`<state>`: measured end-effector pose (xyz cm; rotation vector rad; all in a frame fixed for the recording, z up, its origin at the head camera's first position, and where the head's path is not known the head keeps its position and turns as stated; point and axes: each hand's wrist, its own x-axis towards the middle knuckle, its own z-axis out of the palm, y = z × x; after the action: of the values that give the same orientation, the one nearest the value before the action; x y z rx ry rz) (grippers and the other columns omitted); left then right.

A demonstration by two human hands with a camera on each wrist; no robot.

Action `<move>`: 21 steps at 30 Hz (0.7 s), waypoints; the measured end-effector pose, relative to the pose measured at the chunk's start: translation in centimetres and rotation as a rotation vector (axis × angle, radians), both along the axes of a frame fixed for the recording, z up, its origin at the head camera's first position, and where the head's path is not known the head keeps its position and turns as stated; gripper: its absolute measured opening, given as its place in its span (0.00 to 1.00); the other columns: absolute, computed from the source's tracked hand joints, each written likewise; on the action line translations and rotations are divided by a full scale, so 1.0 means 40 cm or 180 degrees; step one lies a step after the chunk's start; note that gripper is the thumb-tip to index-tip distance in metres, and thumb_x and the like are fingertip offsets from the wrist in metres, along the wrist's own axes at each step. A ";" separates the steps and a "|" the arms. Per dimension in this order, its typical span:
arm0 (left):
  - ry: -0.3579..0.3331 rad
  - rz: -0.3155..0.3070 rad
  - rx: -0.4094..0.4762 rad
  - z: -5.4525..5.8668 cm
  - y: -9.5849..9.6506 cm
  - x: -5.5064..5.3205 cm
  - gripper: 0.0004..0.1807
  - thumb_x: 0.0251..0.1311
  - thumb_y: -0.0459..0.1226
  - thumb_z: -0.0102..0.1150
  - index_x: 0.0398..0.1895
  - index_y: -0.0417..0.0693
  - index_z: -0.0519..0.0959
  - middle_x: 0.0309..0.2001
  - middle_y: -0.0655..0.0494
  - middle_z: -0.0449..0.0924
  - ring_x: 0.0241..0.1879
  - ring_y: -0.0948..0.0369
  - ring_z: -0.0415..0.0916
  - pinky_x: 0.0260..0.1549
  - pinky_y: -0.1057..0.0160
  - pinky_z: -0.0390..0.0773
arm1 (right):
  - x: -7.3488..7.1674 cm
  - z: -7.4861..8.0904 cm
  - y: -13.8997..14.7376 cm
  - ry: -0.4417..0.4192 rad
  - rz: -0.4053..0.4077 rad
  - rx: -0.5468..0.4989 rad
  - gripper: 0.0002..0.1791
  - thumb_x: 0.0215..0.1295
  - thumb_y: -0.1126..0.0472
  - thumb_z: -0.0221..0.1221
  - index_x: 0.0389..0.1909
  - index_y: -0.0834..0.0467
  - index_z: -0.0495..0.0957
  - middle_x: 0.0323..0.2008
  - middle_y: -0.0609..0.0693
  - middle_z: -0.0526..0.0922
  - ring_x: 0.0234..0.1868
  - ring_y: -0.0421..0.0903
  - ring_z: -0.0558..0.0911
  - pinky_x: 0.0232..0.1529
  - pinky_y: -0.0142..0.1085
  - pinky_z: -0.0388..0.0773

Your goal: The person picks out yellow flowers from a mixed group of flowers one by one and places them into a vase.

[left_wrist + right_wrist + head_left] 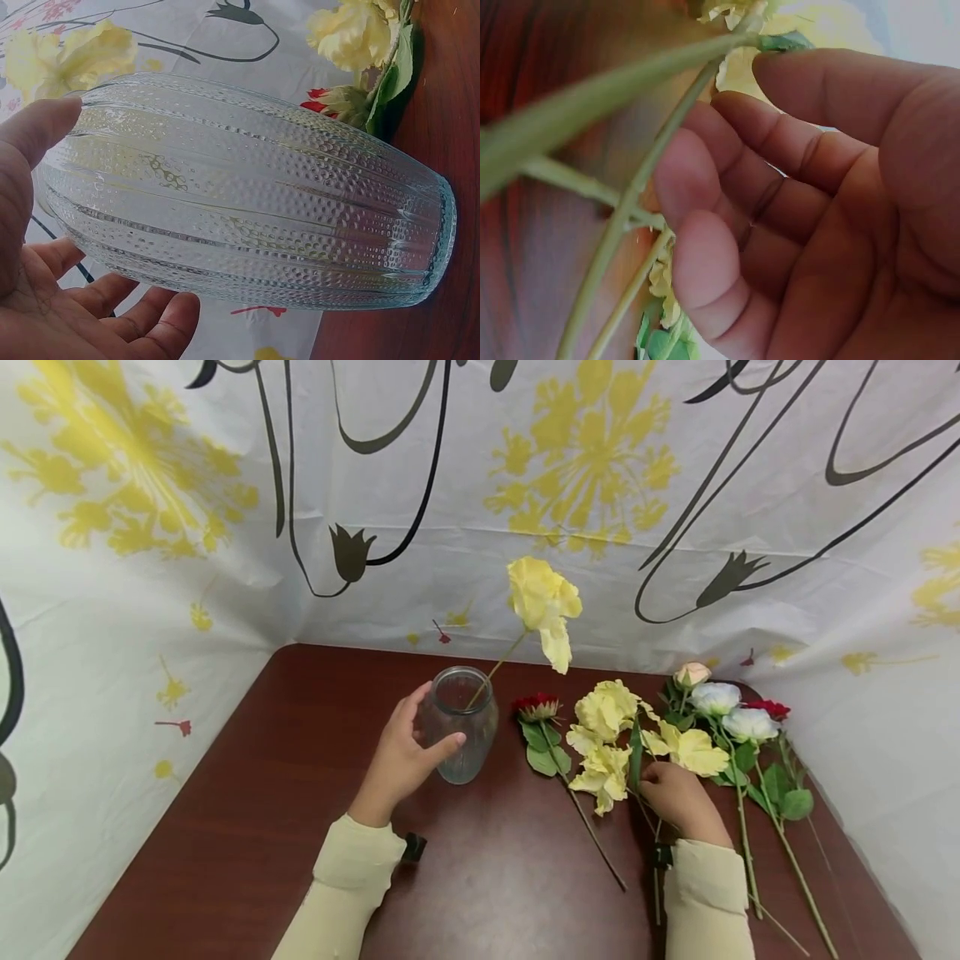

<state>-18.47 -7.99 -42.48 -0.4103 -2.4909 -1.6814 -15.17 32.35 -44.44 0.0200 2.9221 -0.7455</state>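
My left hand (405, 756) holds a clear, textured glass vase (472, 747) standing upright on the table. In the left wrist view its thumb is at the vase's upper part, with curled fingers along the other side. One yellow flower (538, 597) leans right from the vase's mouth. Right of the vase, my right hand (684, 802) is at the stems of several loose yellow flowers (606, 710), beside a long green leaf (636, 752). The right wrist view shows its fingers loosely bent, a gap between thumb and forefinger, and green stems (630, 191) passing beside the fingertips.
A red flower (536, 706) with green leaves lies between the vase and yellow flowers. Farther right are white flowers (750, 725), a peach rose (692, 674) and another red flower (768, 708). Patterned white cloth (450, 493) hangs behind and beside the dark wooden table (240, 827).
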 end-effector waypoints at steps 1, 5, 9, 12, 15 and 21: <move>0.0000 0.0000 -0.0001 0.000 0.001 0.000 0.48 0.56 0.52 0.71 0.77 0.55 0.57 0.69 0.52 0.62 0.64 0.54 0.63 0.57 0.45 0.72 | -0.002 -0.001 -0.001 0.0011 0.0014 0.0003 0.09 0.67 0.67 0.50 0.25 0.60 0.72 0.22 0.51 0.70 0.22 0.47 0.68 0.26 0.41 0.64; 0.0004 -0.0002 -0.0008 0.001 0.003 0.000 0.48 0.56 0.52 0.71 0.77 0.55 0.57 0.68 0.52 0.62 0.64 0.54 0.63 0.57 0.45 0.72 | -0.007 -0.003 -0.002 -0.0032 0.0083 -0.0004 0.10 0.67 0.69 0.47 0.26 0.60 0.72 0.22 0.52 0.70 0.22 0.48 0.68 0.26 0.41 0.63; 0.0010 0.0009 -0.0013 0.000 0.004 0.000 0.48 0.56 0.51 0.71 0.77 0.55 0.57 0.68 0.52 0.62 0.63 0.54 0.64 0.57 0.45 0.72 | -0.003 0.008 -0.003 -0.0157 0.0120 -0.0039 0.11 0.68 0.69 0.44 0.28 0.60 0.73 0.23 0.52 0.69 0.24 0.48 0.68 0.27 0.41 0.64; 0.0024 0.0011 -0.0008 0.002 0.004 0.000 0.48 0.56 0.51 0.71 0.77 0.55 0.57 0.68 0.52 0.62 0.63 0.54 0.64 0.57 0.45 0.73 | 0.002 0.018 -0.003 -0.0235 0.0124 -0.0083 0.10 0.69 0.66 0.45 0.29 0.60 0.73 0.24 0.52 0.69 0.25 0.48 0.68 0.28 0.41 0.64; 0.0028 0.0012 0.0003 0.003 0.004 0.000 0.48 0.56 0.51 0.71 0.77 0.56 0.57 0.68 0.53 0.62 0.63 0.54 0.64 0.56 0.45 0.73 | 0.005 0.018 -0.003 -0.0296 0.0145 -0.0154 0.09 0.69 0.64 0.49 0.28 0.60 0.70 0.23 0.51 0.67 0.23 0.47 0.67 0.27 0.40 0.63; 0.0014 0.0001 0.0027 0.002 0.005 0.000 0.48 0.56 0.50 0.72 0.77 0.56 0.57 0.69 0.52 0.62 0.63 0.54 0.65 0.57 0.45 0.73 | 0.005 0.003 -0.004 -0.0250 0.0202 -0.0152 0.10 0.66 0.64 0.54 0.26 0.59 0.67 0.22 0.50 0.66 0.22 0.47 0.66 0.27 0.40 0.63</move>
<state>-18.48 -7.79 -42.41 -0.4123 -2.4798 -1.6883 -14.98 32.18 -44.31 -0.0464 2.8157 -0.7858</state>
